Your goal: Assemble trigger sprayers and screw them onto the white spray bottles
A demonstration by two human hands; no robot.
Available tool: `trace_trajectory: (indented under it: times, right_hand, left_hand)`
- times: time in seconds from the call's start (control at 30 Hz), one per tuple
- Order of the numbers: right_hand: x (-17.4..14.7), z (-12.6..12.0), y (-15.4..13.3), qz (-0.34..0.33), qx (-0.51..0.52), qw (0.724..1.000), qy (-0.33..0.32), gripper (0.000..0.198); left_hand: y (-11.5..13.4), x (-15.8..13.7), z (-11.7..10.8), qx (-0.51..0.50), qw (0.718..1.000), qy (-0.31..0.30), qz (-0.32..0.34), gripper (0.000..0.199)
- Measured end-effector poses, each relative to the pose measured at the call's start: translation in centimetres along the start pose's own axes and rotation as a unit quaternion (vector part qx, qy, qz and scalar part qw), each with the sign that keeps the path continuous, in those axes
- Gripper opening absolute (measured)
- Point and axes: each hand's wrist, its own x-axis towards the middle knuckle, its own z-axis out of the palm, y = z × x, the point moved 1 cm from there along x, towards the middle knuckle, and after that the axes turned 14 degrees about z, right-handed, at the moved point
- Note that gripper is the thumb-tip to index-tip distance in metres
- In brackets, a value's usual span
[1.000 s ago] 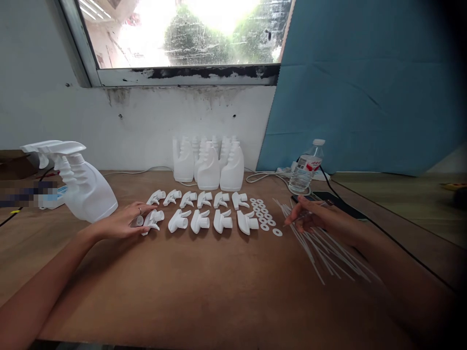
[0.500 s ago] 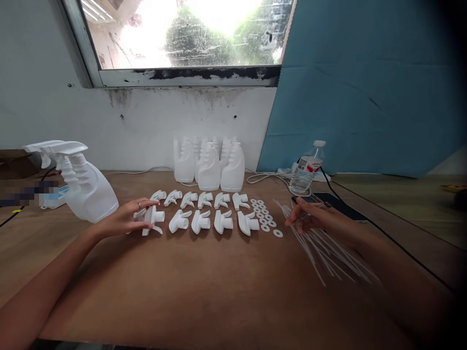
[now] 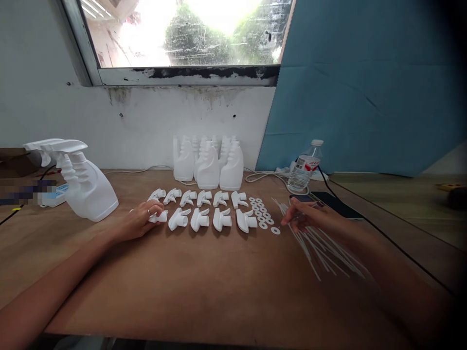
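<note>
White trigger head (image 3: 161, 217), likely light, best gripped mid-body, lies left of washers (image 3: 264, 215) in the curled left hand (image 3: 141, 218); half-curled right hand (image 3: 302, 214), hold unclear.

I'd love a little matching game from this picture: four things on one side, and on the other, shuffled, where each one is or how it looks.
1. Left hand
2. Right hand
3. Rings
4. Cloth

A. Blue, hanging
B. At the thin tubes
C. Over the near row's leftmost spray head
D. White, lying flat

Pairs: 1-C, 2-B, 3-D, 4-A
</note>
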Motion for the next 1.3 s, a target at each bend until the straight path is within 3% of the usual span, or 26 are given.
trace_trajectory:
  times: [0.2,0.53,0.7,1.2,1.3]
  right_hand:
    - [-0.8,0.3,-0.6,-0.005,0.003,1.0,-0.007,0.052]
    - [-0.1,-0.1,0.4,-0.048,0.029,0.998,0.0,0.053]
    - [1.0,0.2,0.8,-0.033,0.016,0.999,-0.007,0.06]
    - [2.5,0.8,1.8,-0.047,0.017,0.999,0.002,0.059]
    - [1.9,1.1,1.2,-0.061,0.037,0.997,0.003,0.058]
  left_hand:
    - [0.8,-0.5,-1.2,-0.002,0.997,-0.067,0.037,0.036]
    - [-1.6,-1.9,-2.2,0.042,0.994,-0.083,-0.05,0.06]
    - [-0.8,-1.0,-1.6,0.026,0.992,-0.112,-0.055,0.055]
    - [-1.2,0.1,0.6,0.064,0.996,-0.041,-0.053,0.048]
    - [-1.2,0.3,-0.5,0.1,0.993,0.032,-0.05,0.04]
